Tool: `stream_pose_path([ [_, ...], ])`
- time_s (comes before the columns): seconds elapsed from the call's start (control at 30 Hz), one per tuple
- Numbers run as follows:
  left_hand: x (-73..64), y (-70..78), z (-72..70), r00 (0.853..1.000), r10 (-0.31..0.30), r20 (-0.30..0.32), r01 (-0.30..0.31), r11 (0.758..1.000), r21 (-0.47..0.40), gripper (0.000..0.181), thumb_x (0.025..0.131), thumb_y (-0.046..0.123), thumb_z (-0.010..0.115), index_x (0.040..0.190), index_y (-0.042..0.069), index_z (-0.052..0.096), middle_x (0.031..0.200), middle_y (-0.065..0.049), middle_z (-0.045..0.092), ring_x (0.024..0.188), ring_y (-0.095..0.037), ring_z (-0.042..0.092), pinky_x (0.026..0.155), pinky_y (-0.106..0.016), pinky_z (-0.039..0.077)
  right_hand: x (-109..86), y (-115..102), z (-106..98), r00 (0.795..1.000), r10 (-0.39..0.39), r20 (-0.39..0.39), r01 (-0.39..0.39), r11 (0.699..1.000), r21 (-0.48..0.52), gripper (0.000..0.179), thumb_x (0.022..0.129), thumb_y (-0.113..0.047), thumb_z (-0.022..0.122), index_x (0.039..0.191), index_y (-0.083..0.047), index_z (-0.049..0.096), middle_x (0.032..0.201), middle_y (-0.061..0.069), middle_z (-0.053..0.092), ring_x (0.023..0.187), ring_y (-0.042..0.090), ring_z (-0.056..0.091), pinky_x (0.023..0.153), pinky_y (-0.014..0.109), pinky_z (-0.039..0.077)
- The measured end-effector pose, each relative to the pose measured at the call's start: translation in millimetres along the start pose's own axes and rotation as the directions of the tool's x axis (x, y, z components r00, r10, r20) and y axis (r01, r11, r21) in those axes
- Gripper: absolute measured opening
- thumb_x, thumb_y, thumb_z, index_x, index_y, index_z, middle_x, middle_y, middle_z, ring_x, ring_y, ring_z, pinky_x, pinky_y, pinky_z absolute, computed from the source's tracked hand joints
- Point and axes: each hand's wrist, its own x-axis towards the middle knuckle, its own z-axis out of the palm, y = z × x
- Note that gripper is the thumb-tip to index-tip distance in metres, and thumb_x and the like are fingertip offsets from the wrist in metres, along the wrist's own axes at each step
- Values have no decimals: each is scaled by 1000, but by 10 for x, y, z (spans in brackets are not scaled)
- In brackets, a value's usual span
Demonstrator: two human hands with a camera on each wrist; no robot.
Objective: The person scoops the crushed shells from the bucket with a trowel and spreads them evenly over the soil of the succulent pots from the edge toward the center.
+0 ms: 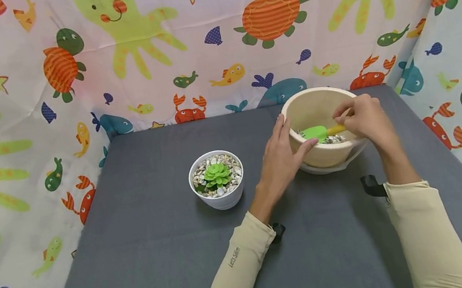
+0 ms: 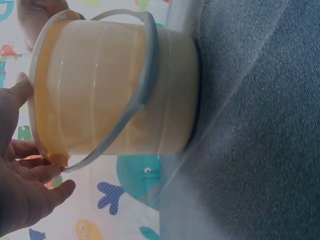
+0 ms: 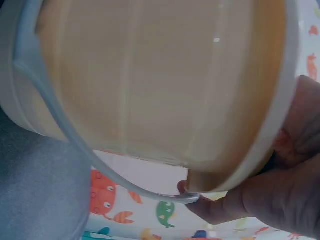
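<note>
A cream bucket (image 1: 313, 108) stands at the right of the table, with stones (image 1: 335, 139) inside it. My left hand (image 1: 278, 159) holds its left rim, the thumb at the near side and the other fingers farther round. In the left wrist view the fingertips (image 2: 47, 172) touch the rim by the bail's hinge. Inside the bucket lies the green blade of a toy shovel (image 1: 315, 133). My right hand (image 1: 362, 118) reaches over the right rim and pinches the shovel's yellow handle. The bucket wall hides the shovel in both wrist views.
Left of the bucket stands a white pot (image 1: 223, 200) with a green succulent (image 1: 216, 174) among pebbles. The bucket's grey bail (image 2: 132, 107) hangs down its near side. A curtain (image 1: 219, 10) printed with sea animals closes off the back and sides of the grey table (image 1: 147, 217).
</note>
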Motion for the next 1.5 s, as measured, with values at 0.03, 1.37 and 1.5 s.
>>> stream_pose_path([
  [0.03, -3, -6, -7, 1000, 0, 0, -1, 1000, -6, 87, 97, 58, 67, 164, 12, 35, 174, -6, 28, 155, -28, 43, 123, -47, 42, -21, -18, -16, 1000, 14, -10, -14, 1000, 7, 20, 93, -3, 65, 105, 6, 78, 102, 34, 73, 90, 41, 63, 57, 32, 46],
  [1.37, -168, -44, -492, 996, -63, 69, 64, 998, -16, 78, 99, 49, 69, 164, 19, 37, 173, -9, 31, 158, -29, 38, 124, -52, 39, -605, -402, -457, 972, 99, -212, -66, 985, 158, 32, 103, -22, 63, 119, 4, 73, 119, 33, 71, 108, 18, 49, 65, 5, 42],
  [1.5, -257, -98, -604, 994, -93, 58, 93, 996, 8, 79, 99, 49, 69, 164, 20, 36, 173, -7, 31, 158, -27, 37, 125, -50, 39, -625, -473, -399, 977, 82, -198, -48, 984, 171, 33, 103, -23, 64, 120, 3, 74, 120, 32, 71, 108, 19, 51, 65, 2, 42],
])
